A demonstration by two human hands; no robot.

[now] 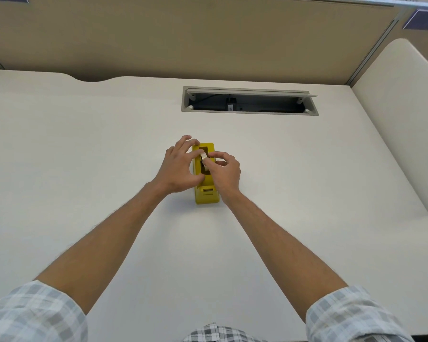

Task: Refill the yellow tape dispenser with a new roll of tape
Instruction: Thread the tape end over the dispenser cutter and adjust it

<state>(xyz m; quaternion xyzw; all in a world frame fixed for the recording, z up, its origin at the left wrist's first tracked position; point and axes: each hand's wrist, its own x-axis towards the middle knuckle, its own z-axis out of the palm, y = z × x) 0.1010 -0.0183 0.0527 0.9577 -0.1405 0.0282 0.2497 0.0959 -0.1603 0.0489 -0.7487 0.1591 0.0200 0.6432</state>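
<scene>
One dispenser (206,196), one roll (204,155), two hands

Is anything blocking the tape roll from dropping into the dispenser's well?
Nothing visible does. The right hand pinches the tape roll directly over the yellow dispenser, whose well is open; the left hand rests along its left side.

The tape dispenser (206,196) sits mid-desk (84,144), the tape roll (204,157) in its well; left hand (178,169) on its left side, right hand (224,172) on its right, cable hatch (250,101) behind
</scene>
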